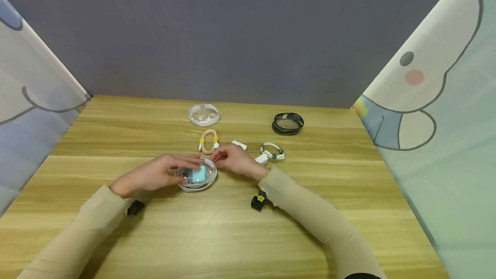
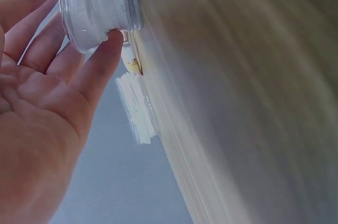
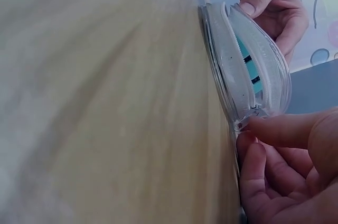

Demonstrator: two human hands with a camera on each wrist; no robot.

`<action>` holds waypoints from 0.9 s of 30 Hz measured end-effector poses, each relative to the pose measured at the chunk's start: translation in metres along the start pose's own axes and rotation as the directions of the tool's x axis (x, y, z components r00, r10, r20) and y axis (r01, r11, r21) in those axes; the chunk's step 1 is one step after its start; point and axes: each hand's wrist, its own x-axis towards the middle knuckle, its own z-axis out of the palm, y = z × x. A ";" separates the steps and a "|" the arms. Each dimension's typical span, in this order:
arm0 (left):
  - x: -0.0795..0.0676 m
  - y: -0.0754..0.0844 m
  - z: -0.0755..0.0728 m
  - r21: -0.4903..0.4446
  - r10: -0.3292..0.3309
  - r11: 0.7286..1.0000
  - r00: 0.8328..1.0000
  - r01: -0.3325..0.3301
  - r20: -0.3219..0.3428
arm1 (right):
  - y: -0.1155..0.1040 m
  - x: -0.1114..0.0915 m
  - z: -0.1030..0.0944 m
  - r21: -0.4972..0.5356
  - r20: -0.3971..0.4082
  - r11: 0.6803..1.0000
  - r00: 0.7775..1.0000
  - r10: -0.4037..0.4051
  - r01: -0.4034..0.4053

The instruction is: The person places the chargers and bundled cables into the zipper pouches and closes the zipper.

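Note:
A round clear pouch (image 1: 209, 177) with a white zipper (image 3: 232, 49) sits on the table in front of me. The zipper is parted, and a teal charger plug (image 1: 198, 174) with dark prongs shows inside. My left hand (image 1: 155, 172) holds the pouch's left side, fingers over the top and thumb at the near edge. At the opposite end, my right hand (image 1: 237, 160) pinches the pouch by the end of the zipper between thumb and index finger. The left wrist view has the left hand (image 2: 42, 102) around the pouch (image 2: 97, 7).
Behind the hands lie a peach cable (image 1: 204, 137) with yellow ties, a white cable (image 1: 268, 144) with green ties, and white adapters (image 1: 239, 144). Farther back are another clear pouch (image 1: 204, 123) and a black-rimmed pouch (image 1: 286, 131). A grey panel (image 1: 232, 46) stands behind the table.

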 end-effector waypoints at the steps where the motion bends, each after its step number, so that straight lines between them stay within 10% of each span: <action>1: 0.000 -0.001 0.001 0.003 0.007 1.000 1.000 -0.007 0.001 | 0.000 0.000 0.001 0.001 0.007 1.000 1.000 0.001 -0.001; 20: -0.002 0.004 -0.002 0.029 0.032 0.999 0.999 -0.032 0.008 | -0.003 0.000 0.001 -0.163 -0.016 0.986 0.999 -0.043 0.039; 27: -0.002 0.004 -0.001 0.059 0.020 0.998 1.000 -0.020 -0.013 | 0.003 0.003 -0.001 0.159 0.013 0.986 0.999 0.053 -0.054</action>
